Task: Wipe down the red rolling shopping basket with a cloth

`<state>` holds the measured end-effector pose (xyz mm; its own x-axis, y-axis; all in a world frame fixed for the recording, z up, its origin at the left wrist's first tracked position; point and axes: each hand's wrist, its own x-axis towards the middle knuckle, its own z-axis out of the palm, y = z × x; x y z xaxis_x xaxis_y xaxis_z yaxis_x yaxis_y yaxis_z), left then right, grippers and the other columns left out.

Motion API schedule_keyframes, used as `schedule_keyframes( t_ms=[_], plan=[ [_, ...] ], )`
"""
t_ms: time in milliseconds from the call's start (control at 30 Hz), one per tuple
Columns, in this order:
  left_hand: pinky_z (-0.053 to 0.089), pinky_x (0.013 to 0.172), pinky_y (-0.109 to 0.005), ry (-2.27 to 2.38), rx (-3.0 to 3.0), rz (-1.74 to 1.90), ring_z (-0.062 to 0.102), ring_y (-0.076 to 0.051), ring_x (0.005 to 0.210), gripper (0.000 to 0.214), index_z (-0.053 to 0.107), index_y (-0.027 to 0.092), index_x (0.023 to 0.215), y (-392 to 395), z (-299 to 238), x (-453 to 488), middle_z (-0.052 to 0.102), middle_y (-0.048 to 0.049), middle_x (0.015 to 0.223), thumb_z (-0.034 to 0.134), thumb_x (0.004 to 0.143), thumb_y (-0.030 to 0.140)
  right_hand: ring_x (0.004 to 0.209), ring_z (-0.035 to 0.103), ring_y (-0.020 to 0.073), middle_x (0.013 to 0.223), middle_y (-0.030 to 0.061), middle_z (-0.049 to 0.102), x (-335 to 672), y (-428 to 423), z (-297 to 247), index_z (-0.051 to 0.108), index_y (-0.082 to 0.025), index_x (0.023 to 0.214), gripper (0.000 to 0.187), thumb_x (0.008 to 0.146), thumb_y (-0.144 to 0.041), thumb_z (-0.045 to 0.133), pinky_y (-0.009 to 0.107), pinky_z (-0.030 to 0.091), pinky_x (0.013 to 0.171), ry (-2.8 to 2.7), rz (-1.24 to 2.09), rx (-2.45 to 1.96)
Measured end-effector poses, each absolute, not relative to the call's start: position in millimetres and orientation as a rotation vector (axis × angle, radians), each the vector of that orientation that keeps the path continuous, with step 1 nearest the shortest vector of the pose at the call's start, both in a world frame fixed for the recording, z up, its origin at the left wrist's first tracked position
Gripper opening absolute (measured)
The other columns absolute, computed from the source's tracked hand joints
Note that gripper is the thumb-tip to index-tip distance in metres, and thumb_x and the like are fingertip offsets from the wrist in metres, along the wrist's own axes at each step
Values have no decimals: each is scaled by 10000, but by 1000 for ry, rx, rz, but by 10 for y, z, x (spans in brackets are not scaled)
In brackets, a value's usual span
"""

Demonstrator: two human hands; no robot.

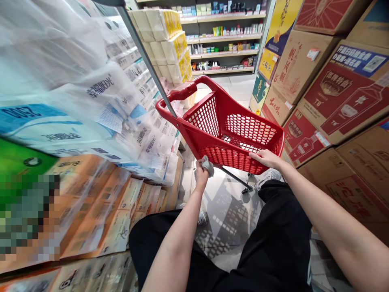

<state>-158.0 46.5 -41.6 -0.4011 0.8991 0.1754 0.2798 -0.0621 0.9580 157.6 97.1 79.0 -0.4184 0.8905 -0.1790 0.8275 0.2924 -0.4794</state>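
Observation:
A red plastic shopping basket cart [234, 148] stands tipped in front of me, its perforated walls showing and its interior holding nothing I can see. My left hand [200, 175] is closed around a crumpled grey cloth [208, 166], close to the cart's near lower corner. On the cart's near side wall, toward the right end, my right hand [267, 159] grips the upper edge; some of its fingers are hidden. A long grey pull handle [142, 50] rises from the cart's left end toward the upper left. Below the basket, a dark bar ends in a small wheel [246, 189] on the floor.
Plastic-wrapped tissue packs [121, 101] are piled on the left, with orange packs [91, 194] lower down. Stacked cartons [343, 93] line the right side. Shelves of small bottles [227, 36] stand at the back. My knees are bent beside the pale tiled floor [225, 219].

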Motion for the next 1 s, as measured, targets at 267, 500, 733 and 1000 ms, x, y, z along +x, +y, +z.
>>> schedule_keyframes(
  t_ms=[267, 500, 733, 1000],
  plan=[
    [403, 896, -316, 1622, 1421, 1408, 567, -143, 918, 356, 429, 203, 999, 911, -241, -1552, 567, -52, 1037, 399, 686, 35, 533, 465, 128, 564, 23, 530, 1543, 978, 759, 457, -180, 528, 668, 791, -733, 190, 249, 299, 526, -2439, 746, -1660],
    [415, 896, -333, 1557, 1467, 1372, 567, -146, 920, 309, 457, 187, 966, 599, -41, -1459, 586, -43, 972, 389, 702, 41, 618, 550, 167, 655, 61, 622, 1633, 997, 785, 587, -180, 605, 721, 818, -706, 143, 253, 342, 569, -2416, 740, -1716],
    [356, 982, -338, 1574, 1953, 1627, 482, -178, 1116, 428, 440, 190, 1168, 506, 757, -1128, 522, -84, 1160, 354, 777, 39, 913, 596, 228, 950, 99, 676, 1660, 955, 822, 678, -177, 905, 748, 864, -638, 90, 263, 396, 761, -2239, 844, -1738],
    [338, 964, -362, 1423, 2848, 703, 495, -217, 1043, 302, 501, 168, 1138, 943, 967, -982, 568, -103, 1019, 369, 866, 152, 850, 615, 215, 892, 125, 676, 1621, 901, 773, 656, -164, 736, 791, 851, -650, 43, 261, 405, 719, -2279, 678, -1853]
  ],
)
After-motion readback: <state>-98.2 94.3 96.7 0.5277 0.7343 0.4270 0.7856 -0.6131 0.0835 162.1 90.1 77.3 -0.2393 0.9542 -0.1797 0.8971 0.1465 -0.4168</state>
